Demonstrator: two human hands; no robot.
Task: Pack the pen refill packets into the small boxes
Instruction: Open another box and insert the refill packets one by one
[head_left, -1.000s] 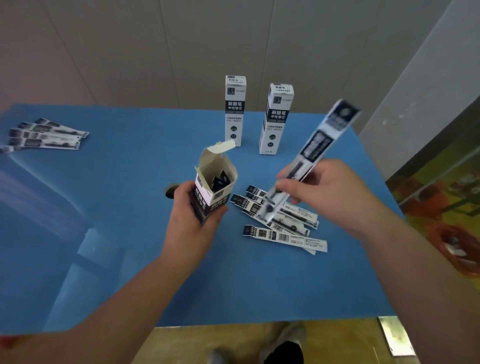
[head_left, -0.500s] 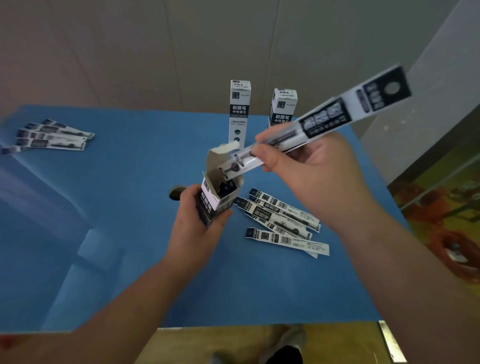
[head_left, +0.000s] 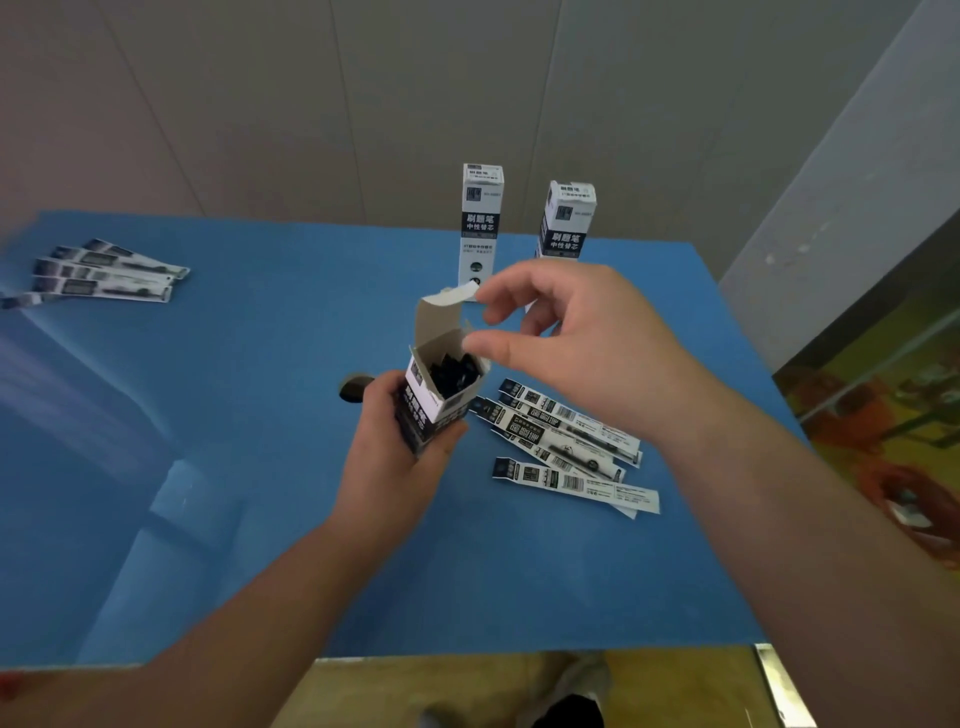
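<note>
My left hand (head_left: 397, 467) grips a small black-and-white box (head_left: 434, 395) upright above the blue table (head_left: 260, 467). Its top flap (head_left: 444, 312) stands open and dark packet ends show inside. My right hand (head_left: 576, 338) hovers just right of the box mouth, fingers loosely curled and holding nothing; the thumb tip is at the box's rim. Several pen refill packets (head_left: 566, 447) lie on the table right of the box. Another group of packets (head_left: 104, 273) lies at the far left.
Two closed boxes (head_left: 480, 223) (head_left: 566, 221) stand upright at the table's back edge, against the wall. A small dark round hole (head_left: 353, 388) sits in the table left of the held box. The table's near edge runs along the bottom, with floor below.
The packet my right hand held has gone down into the open box and the hand has let go of it, ending empty beside the box mouth. The left hand kept the box steady.
</note>
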